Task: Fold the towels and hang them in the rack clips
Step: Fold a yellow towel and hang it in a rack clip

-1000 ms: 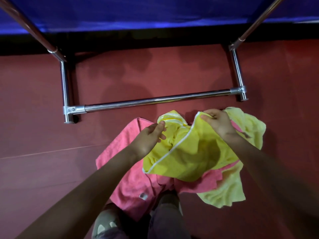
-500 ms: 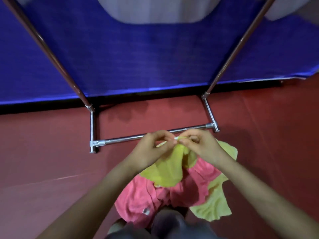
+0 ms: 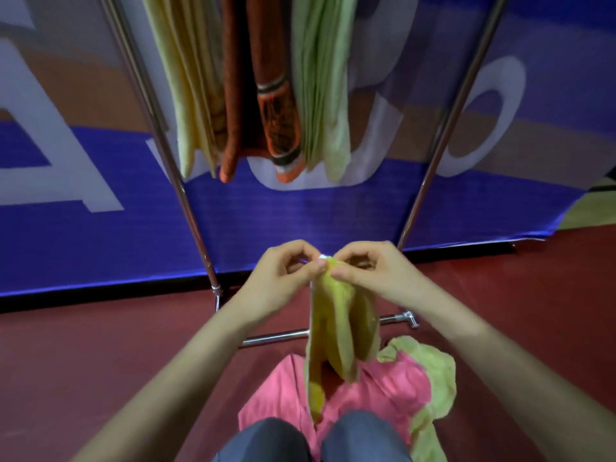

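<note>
Fingers [image 3: 316,265] of the left hand [image 3: 276,285] and of the right hand [image 3: 371,275] meet at the top edge of a yellow towel [image 3: 335,331]. Each hand pinches it between thumb and forefinger, with the other fingers curled. The two pinches sit right against each other, and a small white bit of hem shows just above them. From there the yellow towel hangs straight down in loose folds between the forearms, its lower end dangling over a pink towel [image 3: 383,391] that lies crumpled on the red floor [image 3: 100,345] just beyond the person's knees [image 3: 266,441]. A pale green towel [image 3: 440,378] lies partly under the pink towel, at its right. On the far side of the hands stands the rack [image 3: 186,208], its shiny poles rising at left and right and its base bar [image 3: 276,338] on the floor. High between the poles hang a folded cream towel [image 3: 190,78], an orange towel [image 3: 266,95] and a light green towel [image 3: 323,78]. A blue banner [image 3: 300,215] stands farthest back.
</note>
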### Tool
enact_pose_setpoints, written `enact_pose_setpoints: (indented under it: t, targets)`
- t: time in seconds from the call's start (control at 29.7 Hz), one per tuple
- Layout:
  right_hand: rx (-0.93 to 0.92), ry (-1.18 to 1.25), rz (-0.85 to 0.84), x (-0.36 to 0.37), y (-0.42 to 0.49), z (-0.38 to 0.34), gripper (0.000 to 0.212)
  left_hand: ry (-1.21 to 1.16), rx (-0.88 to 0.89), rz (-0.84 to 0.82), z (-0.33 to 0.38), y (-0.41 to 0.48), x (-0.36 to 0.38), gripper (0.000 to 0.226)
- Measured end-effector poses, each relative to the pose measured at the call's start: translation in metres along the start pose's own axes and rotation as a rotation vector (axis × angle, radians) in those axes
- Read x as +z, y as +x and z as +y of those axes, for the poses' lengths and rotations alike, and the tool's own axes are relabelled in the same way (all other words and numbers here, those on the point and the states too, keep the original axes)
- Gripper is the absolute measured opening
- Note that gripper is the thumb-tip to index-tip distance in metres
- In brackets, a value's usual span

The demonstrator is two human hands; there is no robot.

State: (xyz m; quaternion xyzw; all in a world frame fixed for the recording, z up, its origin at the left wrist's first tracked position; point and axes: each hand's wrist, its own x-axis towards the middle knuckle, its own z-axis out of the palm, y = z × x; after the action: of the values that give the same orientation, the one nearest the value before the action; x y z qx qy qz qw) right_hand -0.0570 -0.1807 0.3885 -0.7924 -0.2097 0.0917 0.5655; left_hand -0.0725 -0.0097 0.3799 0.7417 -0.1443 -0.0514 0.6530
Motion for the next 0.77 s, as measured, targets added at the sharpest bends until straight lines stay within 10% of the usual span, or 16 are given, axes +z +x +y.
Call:
enact_pose_setpoints:
  t: [0.37,0.77]
  targets:
    - [-0.204,-0.014,0.039,-0.006,-0.021,-0.089,0.015,0.085,0.013,0.017,0.080,-0.029,0.000,0.023]
    - [0.110,0.090,-0.097,0.010,-0.073,-0.053,0.013,0.133,0.051,0.000,0.103,-0.071,-0.004,0.025]
